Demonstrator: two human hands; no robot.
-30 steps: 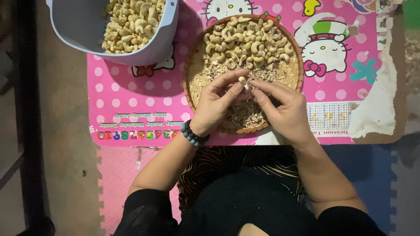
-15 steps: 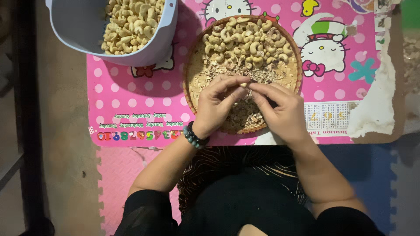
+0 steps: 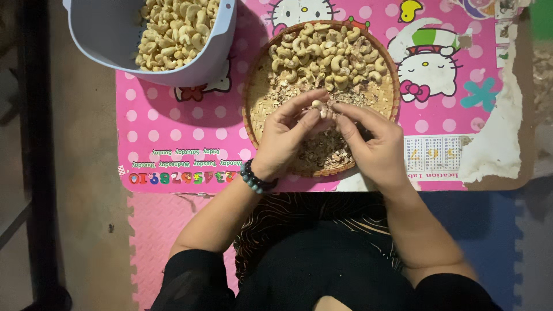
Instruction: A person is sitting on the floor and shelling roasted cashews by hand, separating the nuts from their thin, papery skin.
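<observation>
So my left hand (image 3: 286, 137) and right hand (image 3: 370, 143) meet fingertip to fingertip over the woven basket (image 3: 257, 118), both pinching one pale cashew (image 3: 316, 105) between them. Just past my fingers sits the pile of whole cashews (image 3: 325, 55); under my palms it's all broken skins. The grey tub (image 3: 216, 55) of nuts is off beyond my left hand.

A pale curved cashew nut (image 3: 316, 105) sits pinched above the round woven tray (image 3: 253, 109).
</observation>
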